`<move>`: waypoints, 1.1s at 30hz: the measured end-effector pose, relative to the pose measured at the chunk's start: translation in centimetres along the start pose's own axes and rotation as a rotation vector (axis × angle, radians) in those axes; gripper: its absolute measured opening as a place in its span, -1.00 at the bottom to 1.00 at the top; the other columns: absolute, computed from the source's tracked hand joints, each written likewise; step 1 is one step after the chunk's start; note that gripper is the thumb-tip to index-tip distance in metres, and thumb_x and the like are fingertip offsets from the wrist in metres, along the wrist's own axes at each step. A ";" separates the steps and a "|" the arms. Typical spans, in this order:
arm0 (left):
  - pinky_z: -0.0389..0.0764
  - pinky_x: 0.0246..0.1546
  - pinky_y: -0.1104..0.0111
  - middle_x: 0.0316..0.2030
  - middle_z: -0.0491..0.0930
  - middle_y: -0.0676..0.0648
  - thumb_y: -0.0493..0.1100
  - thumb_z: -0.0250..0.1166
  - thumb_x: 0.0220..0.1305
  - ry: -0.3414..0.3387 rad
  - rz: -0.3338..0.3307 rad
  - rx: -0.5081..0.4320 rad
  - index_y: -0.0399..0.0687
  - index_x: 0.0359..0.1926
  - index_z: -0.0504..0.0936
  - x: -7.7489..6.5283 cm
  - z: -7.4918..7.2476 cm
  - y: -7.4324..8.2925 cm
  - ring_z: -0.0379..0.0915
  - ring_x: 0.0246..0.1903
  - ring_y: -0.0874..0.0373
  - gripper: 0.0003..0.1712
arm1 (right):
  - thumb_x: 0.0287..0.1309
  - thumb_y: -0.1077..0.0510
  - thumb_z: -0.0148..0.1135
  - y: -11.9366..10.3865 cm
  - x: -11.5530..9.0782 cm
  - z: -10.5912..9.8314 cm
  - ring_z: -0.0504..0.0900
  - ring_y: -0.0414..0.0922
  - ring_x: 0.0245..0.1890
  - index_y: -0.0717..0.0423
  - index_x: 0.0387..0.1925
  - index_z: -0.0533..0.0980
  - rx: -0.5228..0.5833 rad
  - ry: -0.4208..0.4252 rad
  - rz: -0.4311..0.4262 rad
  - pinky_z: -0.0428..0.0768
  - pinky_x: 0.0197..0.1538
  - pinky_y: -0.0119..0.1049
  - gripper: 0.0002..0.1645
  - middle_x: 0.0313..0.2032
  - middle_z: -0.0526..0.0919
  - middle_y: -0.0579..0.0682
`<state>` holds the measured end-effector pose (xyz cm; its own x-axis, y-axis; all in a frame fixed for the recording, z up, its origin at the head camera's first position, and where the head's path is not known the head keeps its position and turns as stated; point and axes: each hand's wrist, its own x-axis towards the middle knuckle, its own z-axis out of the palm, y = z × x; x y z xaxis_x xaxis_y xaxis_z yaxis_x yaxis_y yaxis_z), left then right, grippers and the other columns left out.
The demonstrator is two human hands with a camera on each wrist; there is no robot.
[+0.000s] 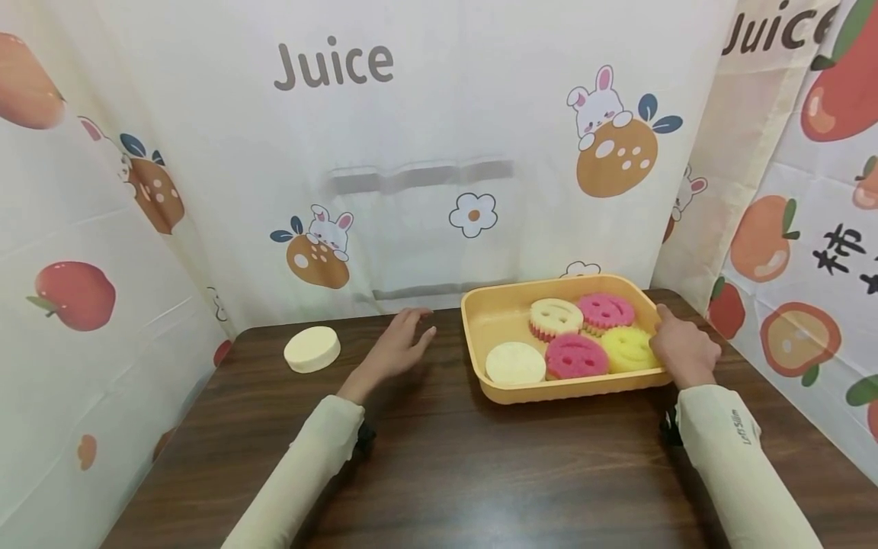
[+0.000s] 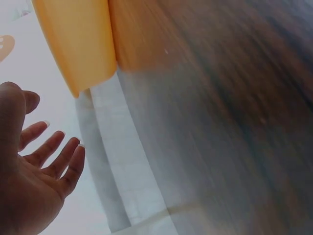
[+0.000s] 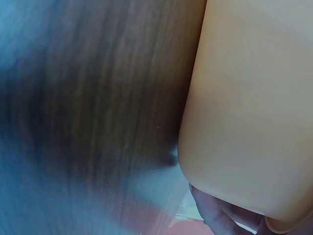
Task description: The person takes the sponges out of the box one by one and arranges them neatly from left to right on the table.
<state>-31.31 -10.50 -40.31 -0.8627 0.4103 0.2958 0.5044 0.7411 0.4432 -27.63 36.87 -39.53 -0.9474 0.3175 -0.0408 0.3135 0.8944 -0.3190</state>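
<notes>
Fingers of right hand grip tray — lengthwise left-to-right.

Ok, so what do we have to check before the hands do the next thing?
1. Right hand at the yellow tray: ok, it holds the right end.
2. That grip is firm: cannot tell, some fingers are hidden.
3. Left hand free: ok, nothing in it.
4. Left hand at the tray too: not ok, there's a gap.
5. Discs all in the tray: not ok, a cream disc lies on the table.
</notes>
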 end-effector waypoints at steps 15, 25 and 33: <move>0.42 0.31 0.04 0.31 0.36 -0.17 0.09 0.00 0.53 -0.033 0.010 -0.029 -0.10 0.41 0.30 0.6 0.4 1.9 0.30 0.33 -0.05 -0.41 | 0.38 0.11 -0.20 0.1 -0.1 0.0 0.53 0.49 -0.16 0.14 0.52 -0.02 0.005 0.007 -0.006 0.42 -0.26 0.29 -0.27 0.06 0.44 0.60; 0.38 0.35 0.04 0.33 0.35 -0.18 0.07 0.01 0.52 -0.044 0.061 -0.025 -0.13 0.40 0.30 1.5 1.0 3.4 0.28 0.35 -0.07 -0.41 | 0.41 0.08 -0.25 0.2 0.1 0.1 0.53 0.49 -0.11 0.11 0.53 -0.05 -0.006 -0.014 0.004 0.44 -0.21 0.31 -0.28 0.11 0.41 0.59; 0.35 0.37 0.03 0.34 0.36 -0.19 0.04 0.03 0.51 -0.039 0.103 -0.037 -0.18 0.40 0.30 1.8 1.5 3.9 0.26 0.38 -0.09 -0.41 | 0.45 0.07 -0.29 -0.1 0.0 0.0 0.52 0.51 -0.10 0.10 0.54 -0.06 -0.007 -0.013 0.006 0.43 -0.21 0.32 -0.30 0.12 0.40 0.60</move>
<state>-30.93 -6.10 -39.37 -0.8064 0.5047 0.3083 0.5912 0.6738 0.4432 -27.64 36.77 -39.51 -0.9462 0.3189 -0.0549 0.3196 0.8946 -0.3124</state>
